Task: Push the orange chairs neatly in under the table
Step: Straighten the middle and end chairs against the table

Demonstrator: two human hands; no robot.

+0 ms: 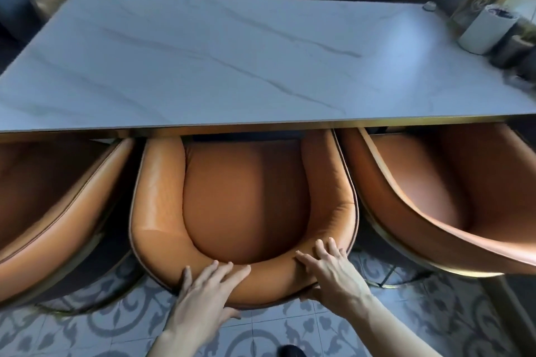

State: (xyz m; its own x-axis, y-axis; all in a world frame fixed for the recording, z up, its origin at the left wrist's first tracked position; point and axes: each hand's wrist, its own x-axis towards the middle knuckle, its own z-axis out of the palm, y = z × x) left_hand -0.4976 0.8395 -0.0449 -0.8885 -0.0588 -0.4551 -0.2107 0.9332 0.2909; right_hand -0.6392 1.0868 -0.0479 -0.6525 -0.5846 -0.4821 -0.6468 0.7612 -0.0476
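While gripping the middle chair (pixel 246 197) by its near backrest with left hand (pixel 203 293) and right hand (pixel 330 272), nearly done: front under table (pixel 203 66), side chairs (pixel 452 182) likewise tucked, final straightening perhaps left.

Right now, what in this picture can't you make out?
Head view:
- Middle chair legs: hidden by its seat and the table.
- Left chair and right chair: cut off by the frame edges.
- Right hand thumb: behind the backrest.
- Containers at the table's right end: blurred.
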